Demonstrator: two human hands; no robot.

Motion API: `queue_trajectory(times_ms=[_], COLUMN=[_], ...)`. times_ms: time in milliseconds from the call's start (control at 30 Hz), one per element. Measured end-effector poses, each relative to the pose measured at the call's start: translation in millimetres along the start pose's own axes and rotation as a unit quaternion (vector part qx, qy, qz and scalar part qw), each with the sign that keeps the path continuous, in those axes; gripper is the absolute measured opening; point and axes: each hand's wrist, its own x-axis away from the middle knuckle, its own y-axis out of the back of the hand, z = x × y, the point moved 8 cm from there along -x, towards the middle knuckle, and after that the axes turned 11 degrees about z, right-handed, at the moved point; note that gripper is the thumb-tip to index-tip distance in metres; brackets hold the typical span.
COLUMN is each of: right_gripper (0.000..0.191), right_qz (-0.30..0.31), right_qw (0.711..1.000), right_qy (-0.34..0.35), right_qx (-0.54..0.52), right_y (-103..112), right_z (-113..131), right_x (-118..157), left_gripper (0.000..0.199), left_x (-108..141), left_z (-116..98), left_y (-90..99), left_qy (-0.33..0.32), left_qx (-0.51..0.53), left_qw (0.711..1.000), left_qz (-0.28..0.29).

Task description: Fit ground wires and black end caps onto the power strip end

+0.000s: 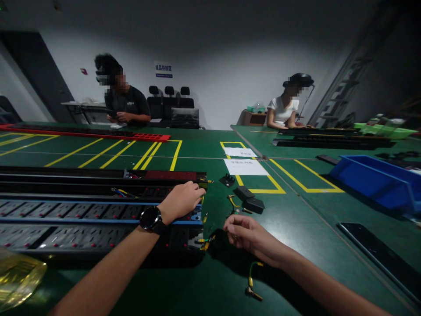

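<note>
My left hand [182, 201], with a dark watch on its wrist, lies over the right ends of long power strips. Its fingers are bent down over a blue-edged power strip [98, 210], with the fingertips partly hidden. My right hand [242, 235] hovers just right of the strip ends, thumb and fingers curled together; whatever they hold is too small to make out. Nearest me, a black power strip [82, 237] has yellow-green wires [205, 241] sticking out of its end. Beneath my right hand lies a short yellow-green wire [251, 281] with a metal fitting.
Black end caps [252, 205] and small wired parts [233, 202] lie beyond my right hand. Paper sheets [246, 167] are farther back. To the right are a blue bin [378, 180] and a phone [378, 254]. Two people sit across the green table [197, 149].
</note>
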Motion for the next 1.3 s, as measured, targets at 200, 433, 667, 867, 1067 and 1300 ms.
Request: queue_trajectory(times_ms=[200, 433, 667, 867, 1067, 1300], right_gripper=[0.040, 0.040, 0.039, 0.040, 0.040, 0.040], right_qz=[0.007, 0.013, 0.012, 0.013, 0.012, 0.006], right_qw=[1.000, 1.000, 0.999, 0.999, 0.999, 0.999], right_qy=[-0.003, -0.007, -0.009, -0.007, -0.008, -0.009], right_qx=[-0.011, -0.027, -0.033, -0.041, -0.041, -0.045], right_y=[-0.4, -0.6, 1.3, 1.9, 1.7, 1.4], right_z=[-0.6, -2.3, -4.1, -5.1, -3.5, -4.1], right_x=[0.3, -0.4, -0.4, -0.3, -1.1, 1.1], left_gripper=[0.023, 0.023, 0.023, 0.024, 0.025, 0.026], left_x=[-0.2, -0.2, -0.1, -0.6, -0.3, 0.4], left_z=[-0.1, -0.8, -0.8, -1.0, -0.9, -2.0], left_y=[-0.5, -0.7, 0.1, -1.5, -1.0, 1.0], left_qy=[0.004, 0.005, 0.007, 0.010, 0.013, 0.016], left_qx=[0.000, -0.009, -0.010, -0.011, -0.009, -0.010], left_qw=[1.000, 1.000, 1.000, 0.999, 0.999, 0.999], left_qz=[0.010, 0.019, 0.020, 0.032, 0.037, 0.041])
